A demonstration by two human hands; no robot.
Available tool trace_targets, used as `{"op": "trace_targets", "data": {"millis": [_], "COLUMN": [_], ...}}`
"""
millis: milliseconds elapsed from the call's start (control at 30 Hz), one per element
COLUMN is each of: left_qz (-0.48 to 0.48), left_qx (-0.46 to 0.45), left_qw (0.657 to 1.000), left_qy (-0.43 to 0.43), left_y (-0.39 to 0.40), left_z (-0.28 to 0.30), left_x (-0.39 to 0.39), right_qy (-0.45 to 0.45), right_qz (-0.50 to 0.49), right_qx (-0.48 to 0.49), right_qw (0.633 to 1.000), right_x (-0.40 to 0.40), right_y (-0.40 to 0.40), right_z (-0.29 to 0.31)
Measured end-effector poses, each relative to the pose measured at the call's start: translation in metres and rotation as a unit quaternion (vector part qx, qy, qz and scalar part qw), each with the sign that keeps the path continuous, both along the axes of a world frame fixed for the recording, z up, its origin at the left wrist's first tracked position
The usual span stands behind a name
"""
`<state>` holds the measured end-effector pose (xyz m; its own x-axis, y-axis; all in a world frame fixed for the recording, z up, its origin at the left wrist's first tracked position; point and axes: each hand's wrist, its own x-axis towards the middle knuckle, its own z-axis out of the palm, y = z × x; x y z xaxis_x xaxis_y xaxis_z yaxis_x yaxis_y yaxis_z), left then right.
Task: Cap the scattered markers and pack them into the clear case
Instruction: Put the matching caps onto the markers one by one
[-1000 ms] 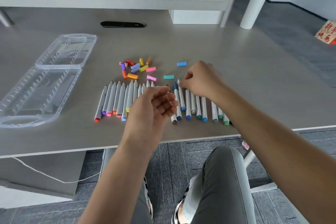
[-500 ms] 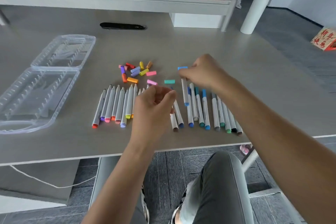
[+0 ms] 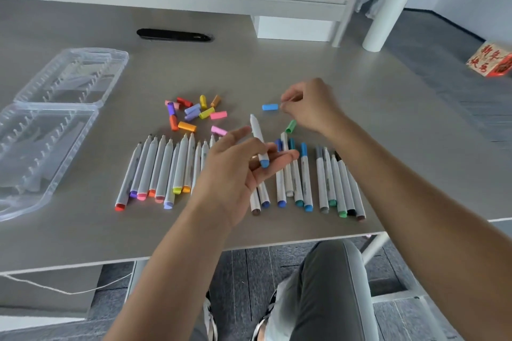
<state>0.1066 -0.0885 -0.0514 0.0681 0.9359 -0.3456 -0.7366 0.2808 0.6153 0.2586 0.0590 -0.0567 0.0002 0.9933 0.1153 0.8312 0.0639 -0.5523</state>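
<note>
At the left edge of the frame the clear case (image 3: 52, 130) lies opened flat on the grey desk (image 3: 360, 86), its two ribbed halves side by side; both halves hold no markers. In the middle of the frame the row of markers (image 3: 166, 171) lies side by side on the desk, coloured ends toward the desk's near edge, with more of them (image 3: 329, 183) to the right under the person's arms. Above the row, in the centre, sits a loose cluster of caps (image 3: 191, 113) in red, orange, yellow, purple and pink. A blue cap (image 3: 269, 107) lies apart, right of the cluster, and a green cap (image 3: 291, 126) lies just below it.

The left hand (image 3: 238, 171), raised over the row, holds a blue-ended marker (image 3: 259, 141) between thumb and fingers, its white tip pointing up. The right hand (image 3: 310, 108) has its fingers curled, fingertips just beside the blue cap; whether they touch it cannot be told
</note>
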Motion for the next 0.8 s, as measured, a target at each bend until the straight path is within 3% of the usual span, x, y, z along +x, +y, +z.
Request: {"op": "trace_targets", "data": {"millis": [200,333,533,800], "left_qz": [0.006,-0.003,0.0,-0.013], "left_qx": [-0.007,-0.019,-0.001,0.015], "left_qw": [0.998,0.997,0.993,0.991], "left_qy": [0.062,0.079,0.115,0.13], "left_y": [0.003,0.005,0.003,-0.01], "left_z": [-0.004,-0.005,-0.007,-0.007], "left_x": [-0.007,-0.009,-0.011,-0.004], "right_qy": [-0.093,-0.106,0.079,0.131], "right_qz": [0.084,0.128,0.229,0.263], "right_qx": [0.001,0.033,0.028,0.0], "right_qw": [0.992,0.986,0.97,0.956], "right_x": [-0.014,-0.013,0.001,0.014], "right_y": [0.024,0.028,0.001,-0.05], "right_z": [-0.014,-0.016,-0.005,0.012]}}
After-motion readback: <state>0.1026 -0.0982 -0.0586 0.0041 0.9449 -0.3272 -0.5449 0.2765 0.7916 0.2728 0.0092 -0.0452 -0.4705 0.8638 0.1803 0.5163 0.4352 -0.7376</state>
